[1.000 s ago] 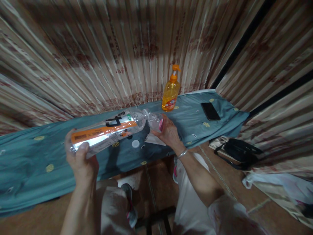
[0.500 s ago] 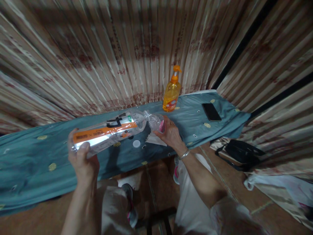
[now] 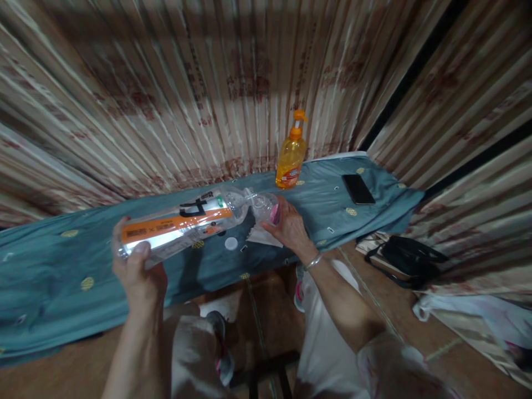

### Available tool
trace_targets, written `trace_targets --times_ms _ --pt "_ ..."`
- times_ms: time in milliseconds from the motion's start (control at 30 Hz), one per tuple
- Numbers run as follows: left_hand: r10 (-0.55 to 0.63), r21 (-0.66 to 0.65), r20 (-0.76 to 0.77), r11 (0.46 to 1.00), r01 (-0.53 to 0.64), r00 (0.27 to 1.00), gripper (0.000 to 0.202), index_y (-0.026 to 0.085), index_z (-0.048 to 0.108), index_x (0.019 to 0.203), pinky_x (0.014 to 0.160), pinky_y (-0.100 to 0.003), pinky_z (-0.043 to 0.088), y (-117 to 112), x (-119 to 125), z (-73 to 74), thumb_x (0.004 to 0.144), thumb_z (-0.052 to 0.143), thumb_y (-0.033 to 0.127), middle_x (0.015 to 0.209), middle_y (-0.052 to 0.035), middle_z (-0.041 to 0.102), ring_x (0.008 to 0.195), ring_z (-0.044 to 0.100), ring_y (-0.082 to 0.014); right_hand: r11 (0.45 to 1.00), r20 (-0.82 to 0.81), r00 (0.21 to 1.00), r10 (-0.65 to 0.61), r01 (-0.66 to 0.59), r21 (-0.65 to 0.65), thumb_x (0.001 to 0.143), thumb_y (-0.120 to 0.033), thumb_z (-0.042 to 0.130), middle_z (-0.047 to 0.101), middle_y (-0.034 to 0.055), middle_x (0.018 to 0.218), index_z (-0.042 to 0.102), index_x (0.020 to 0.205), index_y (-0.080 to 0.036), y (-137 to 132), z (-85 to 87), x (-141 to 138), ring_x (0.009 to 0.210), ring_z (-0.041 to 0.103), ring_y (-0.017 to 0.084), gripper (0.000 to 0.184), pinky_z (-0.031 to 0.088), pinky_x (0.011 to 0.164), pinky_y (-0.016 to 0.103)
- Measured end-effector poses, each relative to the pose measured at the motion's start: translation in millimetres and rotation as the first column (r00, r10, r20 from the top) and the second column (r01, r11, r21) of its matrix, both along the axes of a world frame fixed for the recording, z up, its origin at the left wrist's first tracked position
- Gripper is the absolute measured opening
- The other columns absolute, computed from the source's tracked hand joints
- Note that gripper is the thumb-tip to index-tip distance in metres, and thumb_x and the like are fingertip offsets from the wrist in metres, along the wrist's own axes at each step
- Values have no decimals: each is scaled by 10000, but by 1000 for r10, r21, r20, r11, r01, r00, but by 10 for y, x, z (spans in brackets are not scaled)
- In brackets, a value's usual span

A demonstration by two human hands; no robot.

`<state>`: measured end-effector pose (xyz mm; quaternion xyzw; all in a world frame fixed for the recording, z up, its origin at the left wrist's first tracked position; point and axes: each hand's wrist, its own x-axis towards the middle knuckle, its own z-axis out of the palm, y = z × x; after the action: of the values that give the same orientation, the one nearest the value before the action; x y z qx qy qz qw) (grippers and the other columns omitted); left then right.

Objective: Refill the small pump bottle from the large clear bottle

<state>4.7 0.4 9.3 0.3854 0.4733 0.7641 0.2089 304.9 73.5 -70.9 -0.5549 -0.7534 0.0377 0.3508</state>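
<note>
My left hand is wrapped round the base end of a large clear plastic bottle with an orange and silver label. The bottle lies nearly level, its neck pointing right and slightly raised. In my right hand is a smaller clear plastic container, with a pink patch showing near the fingers. The large bottle's mouth meets the small container's narrow end; whether one sits inside the other I cannot tell. Below them, a white bottle cap and a white sheet, perhaps tissue, rest on the teal cloth.
An orange pump bottle stands at the back of the cloth-covered surface, by the pleated curtain. A black phone lies to the right. On the floor at right is a black bag. My knees are under the front edge.
My left hand and the base of the large bottle have shifted very slightly left. Both hands keep the same hold, and the two mouths stay together.
</note>
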Motion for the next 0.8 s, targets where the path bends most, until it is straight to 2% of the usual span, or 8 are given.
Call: trace_targets --times_ms 200,433,567,700,800 --pt "17 -11 1 1000 -17 1000 550 249 717 1054 935 -444 526 -10 54 39 518 718 374 992 -27 703 965 676 -278 1000 4 1000 -8 8 7 883 -515 810 677 282 1366 416 1515 -83 0 3 0 1249 680 404 861 573 1052 564" --pt "8 27 6 1000 -8 1000 476 240 736 973 992 -450 506 1 39 35 510 733 348 902 -7 656 947 658 -264 1000 0 1000 -11 11 10 865 -479 835 681 281 1364 444 1498 -75 -4 26 -14 1232 687 410 847 574 1054 575" --pt "1 48 28 999 -2 1000 427 223 723 908 966 -420 505 3 45 42 496 758 331 899 -11 642 945 648 -252 1000 2 1000 -24 24 1 845 -460 860 691 281 1344 482 1456 -65 -8 41 -18 1224 692 408 820 584 1044 563" --pt "18 55 55 998 -21 998 501 241 719 954 954 -428 528 9 45 49 464 779 329 890 8 625 869 623 -223 1000 -4 1000 -11 11 15 856 -487 844 689 279 1345 457 1475 -74 -2 23 -5 1228 690 405 839 592 1026 564" --pt "28 37 27 999 -29 999 527 265 714 987 956 -445 532 8 47 54 473 774 365 913 5 641 896 626 -241 1000 3 1000 -6 6 19 877 -508 816 687 276 1347 434 1494 -83 7 1 4 1229 689 404 842 590 1027 566"
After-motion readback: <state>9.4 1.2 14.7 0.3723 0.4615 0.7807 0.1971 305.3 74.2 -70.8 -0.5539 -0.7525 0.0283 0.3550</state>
